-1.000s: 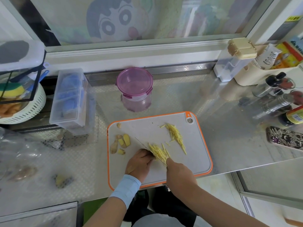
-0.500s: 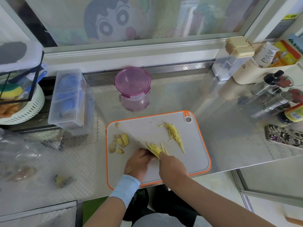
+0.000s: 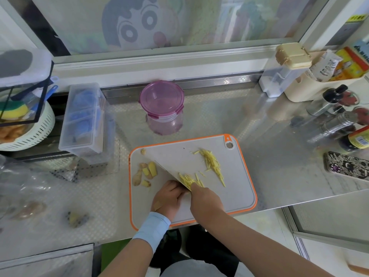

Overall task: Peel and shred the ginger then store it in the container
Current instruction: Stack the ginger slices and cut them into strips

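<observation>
- Ginger shreds (image 3: 188, 181) sit in a small yellow heap on the knife blade (image 3: 169, 168), right by your fingers, over the near middle of the cutting board (image 3: 235, 196).
- Your left hand (image 3: 168, 198), pale blue wristband on, is curled shut around the knife handle, blade angling away toward the board's far left.
- Your right hand (image 3: 205, 200) has its fingertips pressed into the heap on the blade; whether they pinch any strands, I cannot tell.
- A second, longer pile of shreds (image 3: 212, 164) lies on the board's right half, apart from the blade.
- Peeled chunks and slices (image 3: 146, 172) cluster at the board's left edge, just beside the blade.
- That purple-lidded container (image 3: 162, 108) stands just beyond the board's far edge, lid on and clips down.
- A patterned phone (image 3: 348, 165) lies well off to your right on the steel counter (image 3: 279, 156).
</observation>
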`<move>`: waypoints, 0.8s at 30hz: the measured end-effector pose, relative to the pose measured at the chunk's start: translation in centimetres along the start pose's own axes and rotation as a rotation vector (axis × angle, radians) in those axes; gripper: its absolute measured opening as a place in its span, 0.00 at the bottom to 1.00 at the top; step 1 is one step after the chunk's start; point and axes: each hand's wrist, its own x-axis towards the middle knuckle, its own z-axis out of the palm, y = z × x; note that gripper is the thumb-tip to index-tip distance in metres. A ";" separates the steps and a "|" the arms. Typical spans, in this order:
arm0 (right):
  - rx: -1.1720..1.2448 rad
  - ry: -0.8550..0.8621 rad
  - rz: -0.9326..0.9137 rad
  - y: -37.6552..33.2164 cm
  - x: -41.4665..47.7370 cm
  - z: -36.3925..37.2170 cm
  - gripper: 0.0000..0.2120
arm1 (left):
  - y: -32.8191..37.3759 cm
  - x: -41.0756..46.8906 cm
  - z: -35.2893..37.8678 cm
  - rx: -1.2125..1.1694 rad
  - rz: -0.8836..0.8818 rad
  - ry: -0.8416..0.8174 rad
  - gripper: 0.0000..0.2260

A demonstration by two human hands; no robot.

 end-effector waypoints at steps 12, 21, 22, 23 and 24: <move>-0.029 0.014 0.023 3.5 -2.3 1.2 0.14 | -0.1 -0.2 0.2 -0.013 -0.034 -0.019 0.11; 0.004 0.012 0.028 1.2 -0.9 0.4 0.09 | -0.1 -0.1 0.1 0.009 -0.035 -0.043 0.11; 0.008 0.011 0.028 1.1 -1.0 0.3 0.09 | -0.2 -0.1 0.1 0.011 -0.037 -0.045 0.11; 0.008 0.006 0.031 1.2 -1.1 0.3 0.10 | -0.2 -0.1 0.2 0.019 -0.033 -0.044 0.12; 0.005 0.000 0.034 1.4 -1.4 0.2 0.11 | -0.3 -0.1 0.2 0.027 -0.027 -0.042 0.12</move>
